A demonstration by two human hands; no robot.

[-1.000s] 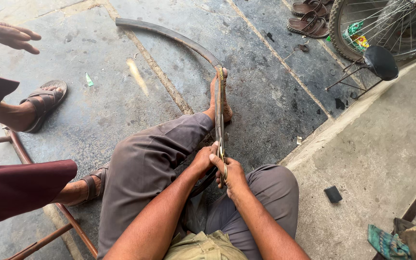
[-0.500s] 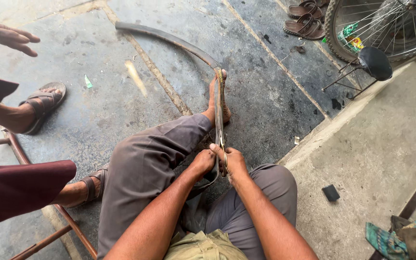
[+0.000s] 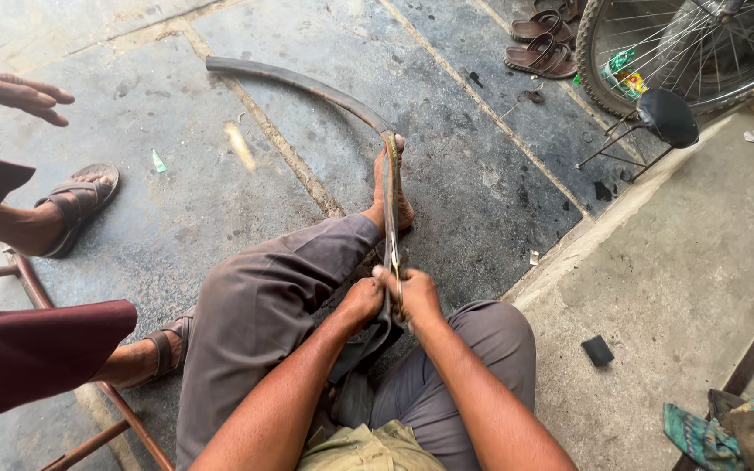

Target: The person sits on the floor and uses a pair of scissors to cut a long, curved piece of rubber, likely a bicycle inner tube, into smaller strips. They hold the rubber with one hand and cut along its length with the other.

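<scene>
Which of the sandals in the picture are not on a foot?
The brown pair of sandals at the top, beside the bicycle wheel, lies empty on the floor. The two sandals at left are worn by a seated person.

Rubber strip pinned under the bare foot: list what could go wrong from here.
1. The rubber strip is drawn taut between the bare foot and both hands, left hand and right hand; if it slips off the toes, it may whip back toward the person.
2. The hands grip it side by side, so fingers might get pinched or scraped.
3. A seated person's sandalled foot rests near the strip's free curved end.
</scene>
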